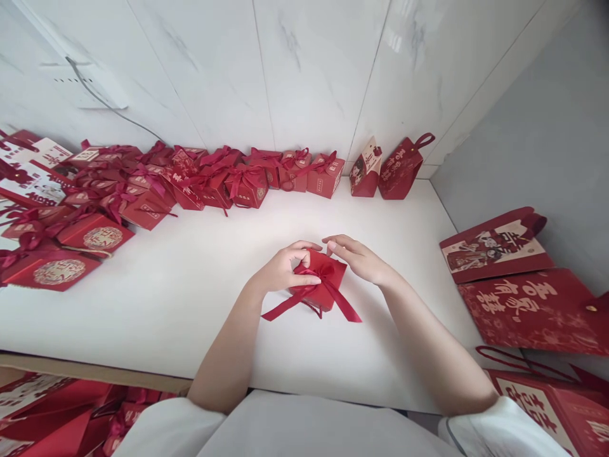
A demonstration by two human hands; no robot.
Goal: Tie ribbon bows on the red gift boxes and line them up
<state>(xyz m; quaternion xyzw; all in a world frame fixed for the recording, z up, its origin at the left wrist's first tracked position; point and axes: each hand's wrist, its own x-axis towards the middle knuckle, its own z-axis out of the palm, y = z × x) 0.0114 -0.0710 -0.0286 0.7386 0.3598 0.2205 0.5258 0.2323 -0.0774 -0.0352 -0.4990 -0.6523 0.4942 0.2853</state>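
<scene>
A small red gift box (337, 271) stands on the white table (190, 304), tied with a dark red ribbon bow (326, 273). Two ribbon tails spread toward me, and a thin cord loop (314, 310) hangs at the near side. My left hand (288, 265) is closed on the box's left side, its thumb across the bow and its index finger bent at the top. At the far right corner is my right hand (354, 255), fingers stretched out and slightly curved. Whether its fingertips press on the box I cannot tell.
Red ribboned boxes (247, 184) line the wall and crowd the left. Two upright bags (402, 168) stand at the back right. Larger red gift bags (533, 304) lie along the right side. Below the table's front edge, a carton (95, 374) holds more red packaging.
</scene>
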